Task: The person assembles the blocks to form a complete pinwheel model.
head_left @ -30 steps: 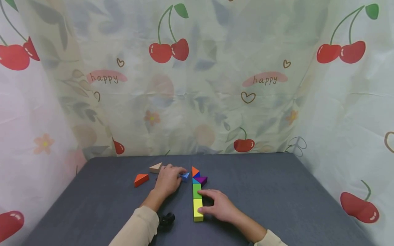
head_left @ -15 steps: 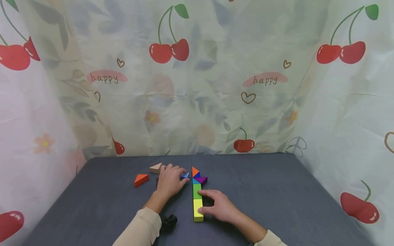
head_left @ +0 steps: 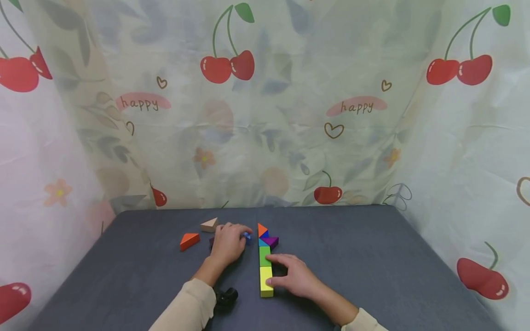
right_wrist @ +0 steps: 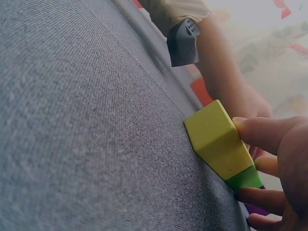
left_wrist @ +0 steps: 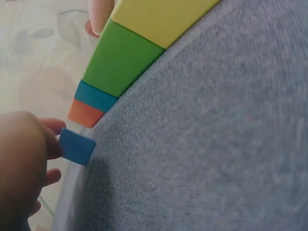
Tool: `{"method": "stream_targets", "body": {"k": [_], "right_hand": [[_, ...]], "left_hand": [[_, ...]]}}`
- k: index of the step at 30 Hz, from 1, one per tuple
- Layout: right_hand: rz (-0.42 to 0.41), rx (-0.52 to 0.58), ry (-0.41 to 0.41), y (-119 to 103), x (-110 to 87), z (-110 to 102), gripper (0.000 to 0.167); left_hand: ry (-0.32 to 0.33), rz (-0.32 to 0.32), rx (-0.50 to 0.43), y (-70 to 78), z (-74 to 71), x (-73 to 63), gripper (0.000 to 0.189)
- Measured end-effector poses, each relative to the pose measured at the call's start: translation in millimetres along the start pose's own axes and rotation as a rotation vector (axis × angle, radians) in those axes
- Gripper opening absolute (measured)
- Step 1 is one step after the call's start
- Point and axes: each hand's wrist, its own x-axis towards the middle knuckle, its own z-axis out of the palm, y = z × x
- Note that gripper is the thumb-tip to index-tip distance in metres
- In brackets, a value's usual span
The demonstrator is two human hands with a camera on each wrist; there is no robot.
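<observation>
My left hand (head_left: 225,243) pinches a small blue triangular block (left_wrist: 77,147) between thumb and fingers, just left of a row of blocks. My right hand (head_left: 296,277) lies to the right of that row, its thumb touching the yellow block (head_left: 266,281) and its forefinger on the green block (head_left: 265,256). Beyond the green one, a teal triangle (head_left: 262,242), a purple triangle (head_left: 271,242), a blue triangle and an orange triangle (head_left: 262,229) continue the row away from me. A gap separates the held block from the row.
On the dark grey table (head_left: 372,262), a red-orange triangular block (head_left: 189,242) and a plain wood one (head_left: 209,225) lie left of my left hand. A dark block (head_left: 211,242) is partly hidden by that hand. A patterned curtain (head_left: 248,138) encloses the back and sides.
The blue block has turned in my left hand's fingers. That hand moved slightly right, then its thumb drew back left. My right hand and the row have stayed put.
</observation>
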Motion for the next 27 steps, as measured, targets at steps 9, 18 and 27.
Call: {"method": "stream_targets", "body": {"k": [9, 18, 27], "right_hand": [[0.026, 0.001, -0.01, 0.4, -0.2, 0.5, 0.06], [0.009, 0.006, -0.002, 0.3, 0.6, 0.1, 0.06], [-0.007, 0.0, 0.009, 3.1, 1.3, 1.0, 0.059]], "left_hand": [[-0.021, -0.098, -0.012, 5.7, 1.7, -0.7, 0.032], [0.032, -0.108, 0.038, 4.7, 2.9, -1.2, 0.016], [0.018, -0.076, -0.033, 2.0, -1.4, 3.8, 0.021]]}}
